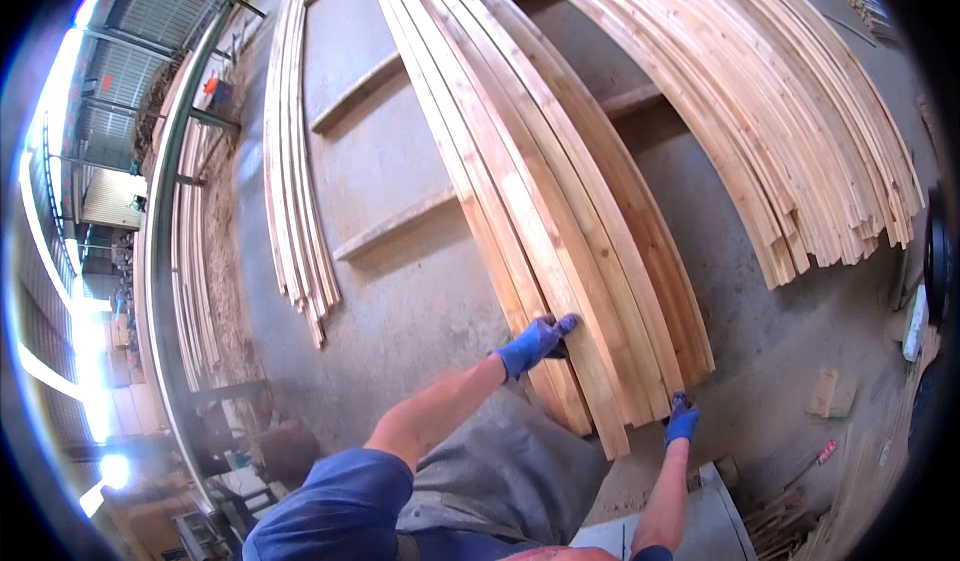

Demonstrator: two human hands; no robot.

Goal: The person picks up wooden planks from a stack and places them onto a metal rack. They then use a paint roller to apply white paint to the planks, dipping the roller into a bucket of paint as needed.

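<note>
Head view: left hand (535, 347), blue-gloved, curled around the left edge of a long plank (597, 401), thumb on top! Right hand (681, 419), gloved too, fingers bent at the near right corner of the middle board stack (560, 166); can't tell if it grips. The plank lies along that stack. Right, a broader lumber stack (740, 121); left, narrow strips (288, 161); timber bearers (395, 226) between on the floor (400, 321).

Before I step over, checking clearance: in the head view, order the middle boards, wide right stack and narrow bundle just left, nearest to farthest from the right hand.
1. Middle boards, at the right hand
2. Wide stack, ahead right
3. Narrow bundle, far left
</note>
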